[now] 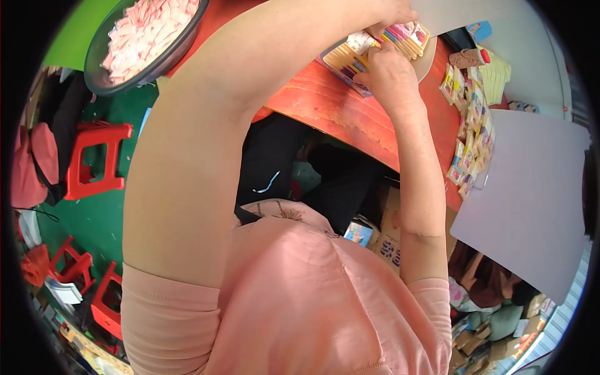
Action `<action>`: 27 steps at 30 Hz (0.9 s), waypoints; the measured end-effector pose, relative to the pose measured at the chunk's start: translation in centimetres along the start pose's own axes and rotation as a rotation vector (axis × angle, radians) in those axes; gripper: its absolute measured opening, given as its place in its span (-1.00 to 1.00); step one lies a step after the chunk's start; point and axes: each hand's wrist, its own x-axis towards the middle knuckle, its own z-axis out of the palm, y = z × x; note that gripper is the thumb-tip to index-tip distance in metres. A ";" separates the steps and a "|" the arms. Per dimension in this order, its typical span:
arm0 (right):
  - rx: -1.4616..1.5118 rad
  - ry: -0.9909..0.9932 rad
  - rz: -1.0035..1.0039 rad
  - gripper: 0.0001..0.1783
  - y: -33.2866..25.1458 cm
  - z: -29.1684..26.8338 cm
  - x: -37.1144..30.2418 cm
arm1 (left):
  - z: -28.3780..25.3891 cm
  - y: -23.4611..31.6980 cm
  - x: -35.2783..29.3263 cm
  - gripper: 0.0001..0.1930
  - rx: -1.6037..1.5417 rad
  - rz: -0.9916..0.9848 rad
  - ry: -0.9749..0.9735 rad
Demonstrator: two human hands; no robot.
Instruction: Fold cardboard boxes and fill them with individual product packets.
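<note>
Your left arm (187, 156) rises from its pink sleeve (169, 315) on the near left, bends at the elbow and sweeps across toward the far right, so that the forearm lies slantwise over the red table (319, 103). At its end your left hand (390, 15) sits at the far edge of the view, partly cut off, with the fingers bent down over the packets; you can't tell from here whether it grips one. Your right arm (420, 181) runs much straighter, from the near right up to the table, the wrist angled slightly left. Your right hand (394, 72) shows its back, the fingers bent and reaching in among the packets (353, 62) in the box (361, 89), the thumb out to the left; the fingertips are partly hidden, so whether they pinch a packet can't be told. The box stands near the table's near edge, just left of your right wrist, with its row of yellowish packets upright. Just to the right and farther off, a stack (414, 44) of similar packets leans beneath your two hands, which are close together. Farther right along the table lies a long pile of packets (478, 122), with a red-capped bottle (469, 58) at its far end. On the far left, a dark tub (131, 84) holds pink sachets (147, 37).
</note>
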 end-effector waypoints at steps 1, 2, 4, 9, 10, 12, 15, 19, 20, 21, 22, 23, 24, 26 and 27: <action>0.035 -0.014 -0.003 -0.53 0.4 -0.3 0.1 | -1.0 -0.1 -0.6 -0.53 -0.015 -0.014 0.011; 0.074 -0.032 -0.004 -0.52 0.5 -0.5 0.1 | -1.5 -0.3 -1.1 -0.48 -0.082 -0.039 -0.040; 0.060 0.003 0.003 -0.52 0.4 -0.3 -0.2 | -2.9 -0.8 -2.4 -0.42 -0.165 -0.062 -0.080; 0.019 0.037 0.009 -0.52 -0.9 -0.2 0.4 | 4.4 -4.4 -4.8 -0.73 -0.577 0.129 0.642; 0.023 0.021 0.029 -0.53 -0.7 0.0 0.3 | 5.4 -4.0 -5.3 -0.73 -0.589 0.134 0.645; 0.023 0.002 0.055 -0.54 -0.4 0.3 0.0 | 6.3 -2.4 -7.0 -0.76 -0.802 0.103 1.147; -0.016 0.027 0.059 -0.57 -0.5 0.2 -0.2 | 9.2 1.7 -13.9 -0.75 -0.869 -0.273 1.319; -0.064 0.052 0.044 -0.61 -1.1 0.6 -0.2 | 16.1 9.9 -15.2 -0.74 -0.984 -0.303 1.222; -0.070 0.049 0.059 -0.63 -1.1 0.6 -0.3 | 16.8 11.6 -14.8 -0.70 -0.918 -0.245 1.252; -0.071 0.045 0.066 -0.63 -1.1 0.7 -0.4 | 16.9 13.0 -14.9 -0.62 -0.915 -0.222 1.060; -0.071 0.042 0.072 -0.63 -1.2 0.7 -0.4 | 16.7 13.6 -15.2 -0.62 -0.919 -0.216 1.058; -0.070 0.039 0.079 -0.64 -1.2 0.7 -0.4 | 16.6 14.1 -15.5 -0.57 -0.837 -0.288 0.944; -0.070 0.035 0.085 -0.64 -1.3 0.8 -0.4 | 16.5 14.5 -15.6 -0.52 -0.752 -0.357 0.829; -0.071 0.020 0.091 -0.64 -1.3 0.8 -0.3 | 16.4 14.6 -15.7 -0.46 -0.774 -0.355 0.716; -0.071 0.016 0.093 -0.64 -1.2 0.9 -0.4 | 16.5 14.6 -15.8 -0.48 -0.780 -0.336 0.722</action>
